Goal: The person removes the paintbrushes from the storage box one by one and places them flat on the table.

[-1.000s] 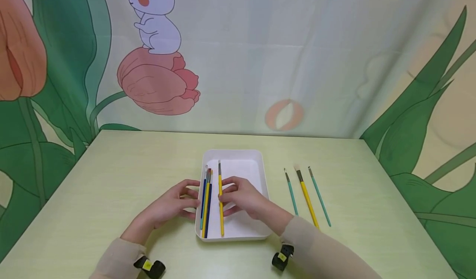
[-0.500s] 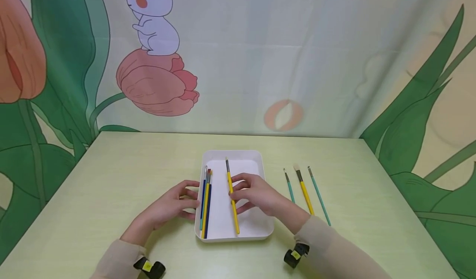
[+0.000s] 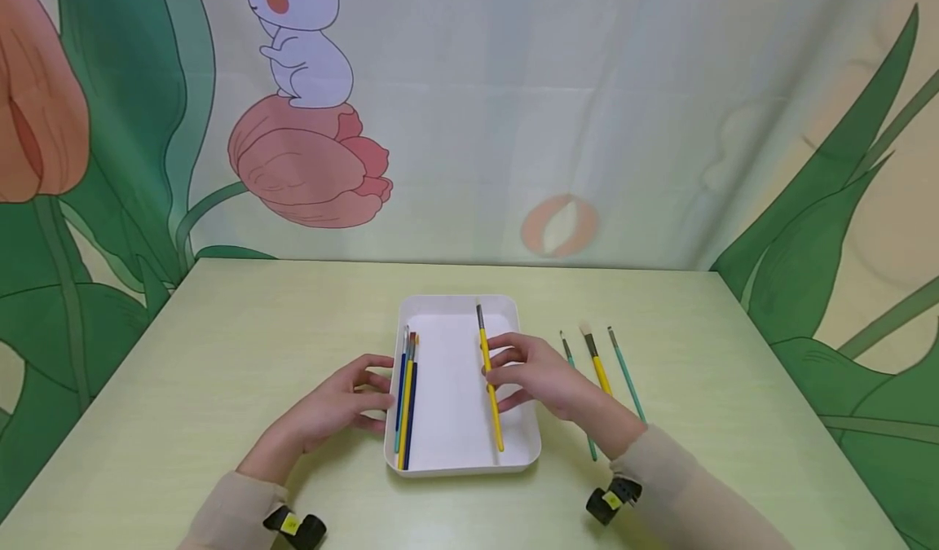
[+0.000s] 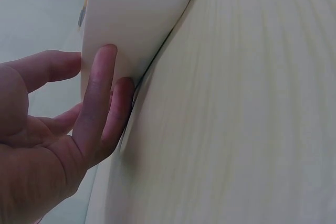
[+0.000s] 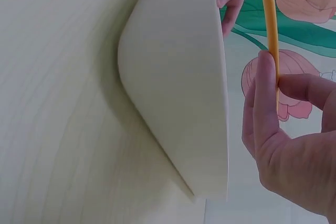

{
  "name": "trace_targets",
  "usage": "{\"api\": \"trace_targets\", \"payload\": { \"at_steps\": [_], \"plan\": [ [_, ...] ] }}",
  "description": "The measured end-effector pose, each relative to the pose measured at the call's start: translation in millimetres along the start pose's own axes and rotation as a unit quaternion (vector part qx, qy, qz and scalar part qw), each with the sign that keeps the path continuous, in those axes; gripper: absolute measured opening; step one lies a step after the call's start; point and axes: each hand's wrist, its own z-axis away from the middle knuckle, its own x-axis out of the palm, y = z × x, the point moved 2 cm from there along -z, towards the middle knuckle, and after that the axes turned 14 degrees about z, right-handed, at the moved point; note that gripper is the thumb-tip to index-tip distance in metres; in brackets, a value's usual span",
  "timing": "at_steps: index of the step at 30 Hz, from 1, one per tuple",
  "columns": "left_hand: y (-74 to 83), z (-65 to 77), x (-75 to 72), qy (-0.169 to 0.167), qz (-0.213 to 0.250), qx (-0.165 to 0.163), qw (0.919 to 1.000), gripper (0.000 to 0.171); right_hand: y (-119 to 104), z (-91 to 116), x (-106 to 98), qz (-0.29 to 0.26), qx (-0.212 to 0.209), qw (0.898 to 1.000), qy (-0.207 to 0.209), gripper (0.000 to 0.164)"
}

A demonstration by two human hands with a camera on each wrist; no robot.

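My right hand (image 3: 544, 377) pinches a yellow-handled paintbrush (image 3: 495, 417) between thumb and fingers. The brush slants over the right half of a white rectangular tray (image 3: 447, 444), bristles away from me. In the right wrist view its yellow handle (image 5: 271, 22) shows above the tray's rim level. My left hand (image 3: 333, 403) rests its fingers against the tray's left outer wall; in the left wrist view the fingertips (image 4: 107, 56) touch that white wall (image 4: 142, 14). Along the tray's left side lie several paintbrushes, among them a yellow one (image 3: 405, 428) and a dark blue one (image 3: 412, 411).
To the tray's right on the pale table (image 3: 293, 314) lie a short teal brush (image 3: 567, 348), a yellow brush with wide pale bristles (image 3: 598, 367) and a longer teal brush (image 3: 626, 375). My right forearm partly covers them. A printed cloth (image 3: 455, 126) hangs behind the table.
My right hand has carried the yellow paintbrush rightward across the tray, from near the brushes on its left to its right half. My left hand has stayed at the tray's left wall.
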Motion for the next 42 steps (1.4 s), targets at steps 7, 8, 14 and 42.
{"api": "trace_targets", "payload": {
  "at_steps": [7,8,14,42],
  "plan": [
    [0.0,-0.8,-0.9,0.000,-0.003,0.001,1.0000,0.059,7.4,3.7,-10.4,0.003,0.006,1.000,0.012,0.050],
    [-0.1,-0.7,-0.9,0.000,-0.003,0.001,1.0000,0.059,8.4,4.0,-11.7,0.003,0.006,1.000,0.013,0.050],
    [-0.7,-0.7,-0.7,0.000,-0.004,0.000,1.0000,0.060,14.5,8.3,-21.7,0.008,0.006,1.000,0.020,0.050],
    [-2.2,-1.0,-0.4,-0.002,-0.003,0.003,1.0000,0.061,50.1,24.0,-60.7,0.042,0.073,0.994,0.076,0.050]
  ]
}}
